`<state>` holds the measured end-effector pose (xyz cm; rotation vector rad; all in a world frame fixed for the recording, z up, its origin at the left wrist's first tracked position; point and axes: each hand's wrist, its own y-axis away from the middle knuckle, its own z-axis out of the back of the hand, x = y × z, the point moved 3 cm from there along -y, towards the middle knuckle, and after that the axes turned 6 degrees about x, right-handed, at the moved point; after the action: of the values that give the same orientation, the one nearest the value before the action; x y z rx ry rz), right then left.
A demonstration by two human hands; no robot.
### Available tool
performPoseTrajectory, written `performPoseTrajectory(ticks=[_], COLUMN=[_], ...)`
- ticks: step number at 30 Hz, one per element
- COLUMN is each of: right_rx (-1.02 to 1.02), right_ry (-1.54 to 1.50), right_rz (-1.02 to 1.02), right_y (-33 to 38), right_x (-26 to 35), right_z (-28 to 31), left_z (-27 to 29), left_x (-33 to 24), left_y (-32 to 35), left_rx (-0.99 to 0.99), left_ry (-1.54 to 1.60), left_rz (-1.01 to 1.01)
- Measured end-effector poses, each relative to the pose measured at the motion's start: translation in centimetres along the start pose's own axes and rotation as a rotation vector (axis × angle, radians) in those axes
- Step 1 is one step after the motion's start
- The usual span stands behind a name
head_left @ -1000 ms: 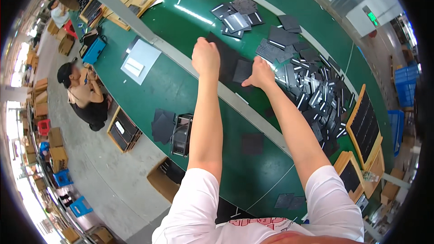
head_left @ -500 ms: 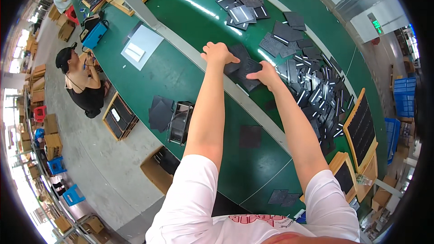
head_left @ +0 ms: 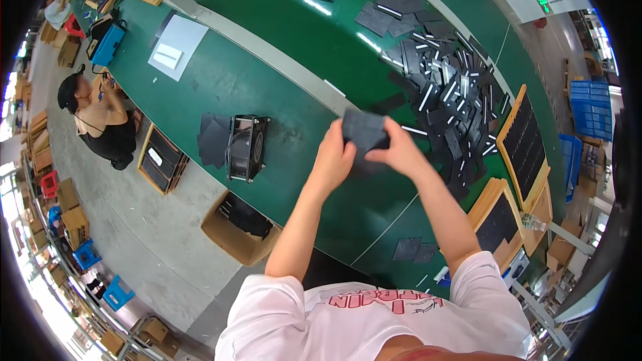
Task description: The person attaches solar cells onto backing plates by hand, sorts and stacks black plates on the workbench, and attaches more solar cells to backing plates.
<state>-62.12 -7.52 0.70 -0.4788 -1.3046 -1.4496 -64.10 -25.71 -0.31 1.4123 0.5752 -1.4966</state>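
A small stack of dark, square sheets point(head_left: 364, 127) is raised over the green table's metal rail, close to the middle of the view. My left hand point(head_left: 334, 157) grips its left edge, thumb on the near face. On the opposite edge my right hand point(head_left: 402, 152) is closed, thumb and fingers pinching the sheets. How many sheets there are I cannot tell. Beyond and right of my right hand spreads a loose heap of black flat pieces with white strips point(head_left: 448, 103). More dark squares point(head_left: 391, 10) lie farther back.
Left on the table point(head_left: 301, 120) stand a black metal-framed device point(head_left: 247, 148) and a fan of dark sheets point(head_left: 212, 139). Wood-framed black boards point(head_left: 525, 144) rest at right. A cardboard box point(head_left: 231, 234) is beside the table; a seated person point(head_left: 100, 117) works at far left.
Both hands have drawn nearer to me from the table, lifting the dark sheets with them. The sheets, spread apart before, now sit gathered between my hands. The view has shifted too.
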Motion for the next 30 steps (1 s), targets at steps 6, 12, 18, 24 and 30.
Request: performPoseTrajectory(ticks=[6, 12, 18, 24, 30], right_rx=[-0.243, -0.115, 0.180, -0.360, -0.588], right_ry=[0.452, 0.372, 0.651, 0.403, 0.867], right_rz=[0.174, 0.007, -0.247, 0.053, 0.252], right_y=[3.0, 9.2, 14.8, -2.1, -22.3], right_x=[-0.1, -4.2, -4.8, -2.5, -0.7], right_z=[-4.9, -6.5, -2.7, 13.4, 20.1], left_z=[-2.9, -7.1, -9.6, -1.4, 0.2], left_x=[3.3, 5.1, 4.9, 2.9, 1.3], left_y=[5.9, 10.5, 13.6, 0.3, -12.8], left_rx=[-0.238, -0.114, 0.177, -0.175, -0.334], left_ry=[-0.516, -0.367, -0.443, -0.528, -0.565], left_rz=[-0.143, -0.224, -0.290, -0.418, -0.498])
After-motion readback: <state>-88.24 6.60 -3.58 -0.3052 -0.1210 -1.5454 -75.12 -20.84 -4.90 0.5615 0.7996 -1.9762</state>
